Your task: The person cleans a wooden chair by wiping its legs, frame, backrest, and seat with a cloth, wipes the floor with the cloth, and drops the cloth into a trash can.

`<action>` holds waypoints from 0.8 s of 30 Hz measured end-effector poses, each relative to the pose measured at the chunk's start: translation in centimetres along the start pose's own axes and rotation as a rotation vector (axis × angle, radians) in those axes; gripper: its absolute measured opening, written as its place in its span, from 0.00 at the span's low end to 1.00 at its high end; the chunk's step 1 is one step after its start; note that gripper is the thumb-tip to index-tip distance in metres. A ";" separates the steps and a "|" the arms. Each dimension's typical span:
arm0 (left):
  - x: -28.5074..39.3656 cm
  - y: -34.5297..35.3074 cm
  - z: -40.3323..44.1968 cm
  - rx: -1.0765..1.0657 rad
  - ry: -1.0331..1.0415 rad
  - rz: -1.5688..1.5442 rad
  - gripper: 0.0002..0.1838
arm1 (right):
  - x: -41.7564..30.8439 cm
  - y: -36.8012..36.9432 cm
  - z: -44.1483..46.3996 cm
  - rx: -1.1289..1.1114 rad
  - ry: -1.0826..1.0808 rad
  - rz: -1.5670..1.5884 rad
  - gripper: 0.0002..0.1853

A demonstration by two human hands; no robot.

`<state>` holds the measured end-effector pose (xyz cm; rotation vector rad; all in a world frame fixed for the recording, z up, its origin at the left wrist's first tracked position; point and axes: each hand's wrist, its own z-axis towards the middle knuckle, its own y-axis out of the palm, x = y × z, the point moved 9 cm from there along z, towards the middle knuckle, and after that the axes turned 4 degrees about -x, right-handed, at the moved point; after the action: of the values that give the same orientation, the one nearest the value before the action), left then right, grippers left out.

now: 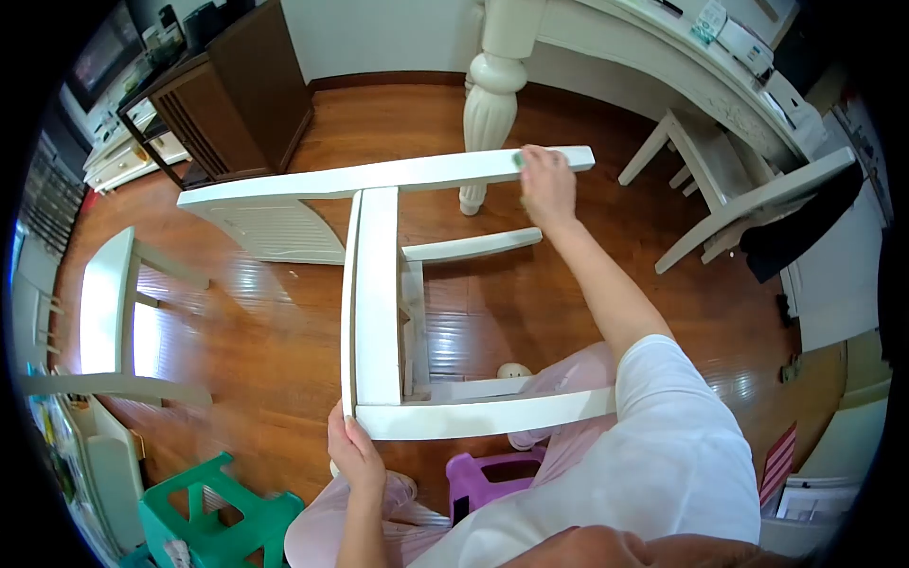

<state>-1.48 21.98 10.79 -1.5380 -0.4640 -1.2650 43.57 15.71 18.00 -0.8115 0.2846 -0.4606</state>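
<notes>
Lying tipped on its side btwn both grips, the white chair (381, 293) is right in front of the person, over the wood floor (284, 350); can't tell what bears its wt. L grip (357, 450) is closed round the near end of the seat edge, thumb on top. R grip (548, 185) is curled over the topmost leg, near its tip, w/ a green bit (518, 159) pinched under the fingers; too small to ID.

Looks: off-white paint, slightly glossy, pale grain-free surfaces. Seat's edge-on, running from L grip away twd the top rail, w/ a thin tan line along its length. Top rail is one long, gently bowed pc. running left from R grip to the backrest, whose panel (275, 230) has fine louvre-type grooves & a curved edge. Another leg's tip is just below R grip; a thicker one runs right from L grip. Cross-bars join the legs, partly hidden.

Purple stool (466, 473) is below right of L grip, green stool (218, 530) below left.
</notes>
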 end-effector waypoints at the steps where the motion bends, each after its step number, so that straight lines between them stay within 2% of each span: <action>1: 0.3 0.1 0.0 0.008 0.018 -0.048 0.19 | 0.4 -0.2 -0.2 0.009 -0.033 -0.008 0.14; 3: 0.6 0.1 0.1 -0.001 0.038 -0.041 0.20 | 0.8 -0.5 -0.2 0.015 -0.071 -0.012 0.14; 5: 1.0 0.0 0.2 -0.005 0.060 -0.034 0.20 | 1.7 -0.1 0.3 -0.090 -0.104 -0.059 0.14; 10: 1.1 0.0 0.4 -0.039 0.089 -0.025 0.21 | 10.2 -2.4 -0.5 0.007 0.206 -0.177 0.14; 12: 1.0 0.0 0.4 -0.027 0.092 -0.019 0.21 | 11.2 -2.1 -0.6 -0.002 0.198 -0.205 0.15; 16: 0.1 0.1 0.2 -0.006 0.025 -0.035 0.19 | 9.1 -1.4 -1.1 0.091 0.201 -0.217 0.17; 17: 0.3 0.3 0.2 -0.013 0.027 -0.038 0.19 | 7.7 -1.3 -1.5 0.131 0.168 -0.187 0.17; 18: 0.4 0.2 0.2 -0.013 0.011 -0.038 0.18 | 6.1 -0.9 -1.8 0.077 0.227 -0.023 0.18; 20: 0.4 0.1 0.4 -0.015 0.007 -0.032 0.18 | 0.5 0.4 -2.1 0.122 -0.091 -0.038 0.16; 23: 0.5 0.1 0.5 -0.007 0.027 -0.021 0.18 | 0.3 -0.5 -0.3 0.094 -0.077 0.101 0.14; 24: 0.7 0.1 0.4 -0.001 0.036 -0.015 0.18 | 0.7 -0.4 0.5 0.000 -0.116 0.114 0.13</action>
<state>-0.94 22.11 11.40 -1.5126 -0.4522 -1.3022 44.24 15.45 18.59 -0.8144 0.2218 -0.3057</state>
